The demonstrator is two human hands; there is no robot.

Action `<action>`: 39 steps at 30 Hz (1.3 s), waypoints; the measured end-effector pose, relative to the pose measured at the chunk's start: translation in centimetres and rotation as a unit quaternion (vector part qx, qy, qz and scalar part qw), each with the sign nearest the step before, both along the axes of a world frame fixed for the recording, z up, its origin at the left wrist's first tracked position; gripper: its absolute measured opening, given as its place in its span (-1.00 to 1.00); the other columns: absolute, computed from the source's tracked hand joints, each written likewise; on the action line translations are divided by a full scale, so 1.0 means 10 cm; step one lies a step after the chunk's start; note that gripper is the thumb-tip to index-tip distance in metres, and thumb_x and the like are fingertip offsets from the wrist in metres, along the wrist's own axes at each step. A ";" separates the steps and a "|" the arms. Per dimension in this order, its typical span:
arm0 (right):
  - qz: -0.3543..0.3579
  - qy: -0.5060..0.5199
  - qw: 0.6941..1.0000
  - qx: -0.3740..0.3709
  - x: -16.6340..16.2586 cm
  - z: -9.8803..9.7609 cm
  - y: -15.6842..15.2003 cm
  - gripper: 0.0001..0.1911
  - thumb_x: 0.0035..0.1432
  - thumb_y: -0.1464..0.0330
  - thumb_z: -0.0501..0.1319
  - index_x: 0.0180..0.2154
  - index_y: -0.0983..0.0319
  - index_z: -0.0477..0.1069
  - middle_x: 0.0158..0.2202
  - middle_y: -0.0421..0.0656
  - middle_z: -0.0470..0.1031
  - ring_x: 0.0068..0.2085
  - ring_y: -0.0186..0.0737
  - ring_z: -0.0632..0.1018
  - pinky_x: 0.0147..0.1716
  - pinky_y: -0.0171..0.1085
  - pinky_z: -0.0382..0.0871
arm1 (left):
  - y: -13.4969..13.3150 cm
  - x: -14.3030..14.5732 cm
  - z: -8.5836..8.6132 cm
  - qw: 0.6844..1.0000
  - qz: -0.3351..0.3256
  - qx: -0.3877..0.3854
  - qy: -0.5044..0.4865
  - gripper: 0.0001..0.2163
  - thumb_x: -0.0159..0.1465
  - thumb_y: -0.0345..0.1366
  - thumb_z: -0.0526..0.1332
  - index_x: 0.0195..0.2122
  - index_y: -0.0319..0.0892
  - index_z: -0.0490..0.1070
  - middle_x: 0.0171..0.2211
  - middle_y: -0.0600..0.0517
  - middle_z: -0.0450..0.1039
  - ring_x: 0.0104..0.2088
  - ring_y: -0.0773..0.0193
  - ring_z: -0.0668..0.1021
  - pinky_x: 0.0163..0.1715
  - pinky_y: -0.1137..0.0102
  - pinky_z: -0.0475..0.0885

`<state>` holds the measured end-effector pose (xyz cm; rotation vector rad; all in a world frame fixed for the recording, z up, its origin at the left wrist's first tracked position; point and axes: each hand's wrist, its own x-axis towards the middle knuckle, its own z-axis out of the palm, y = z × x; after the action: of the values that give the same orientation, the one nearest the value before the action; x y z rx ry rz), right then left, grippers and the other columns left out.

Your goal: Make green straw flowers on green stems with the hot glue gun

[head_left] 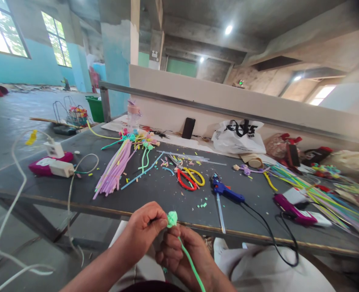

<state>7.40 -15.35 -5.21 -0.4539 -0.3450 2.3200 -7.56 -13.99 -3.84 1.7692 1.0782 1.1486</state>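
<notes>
A mint-green pipe-cleaner flower, a curled bud on a long fuzzy stem, is held up just in front of the table's near edge. The fingertips of my left hand are pinched at the bud's left side. My right hand has its fingers closed around the stem just under the bud, and the stem trails down to the lower right. Beyond the hands on the table are small green snippets, scissors with one red and one yellow handle, and a blue glue gun with a clear glue stick.
On the dark table, a bundle of lilac pipe cleaners lies left. Power strips sit left and right, with loose cables. A phone, a bottle and a white bag stand along the back.
</notes>
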 end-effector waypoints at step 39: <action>-0.060 -0.430 0.829 0.353 0.14 0.15 0.03 -0.59 0.00 0.05 0.22 -0.57 0.27 0.31 -0.66 -0.30 0.21 -0.60 -0.44 0.22 -0.59 -0.41 0.07 | -0.09 -0.14 -0.12 0.993 -0.016 0.112 -0.015 -0.77 0.26 -0.40 0.08 -0.18 -0.08 0.49 -0.27 -0.02 0.38 -0.27 0.32 0.48 -0.28 0.48 0.39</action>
<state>8.80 -15.03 -3.74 -1.0635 -1.4881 1.5521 -9.00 -14.86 -5.04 1.9270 0.9297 1.3151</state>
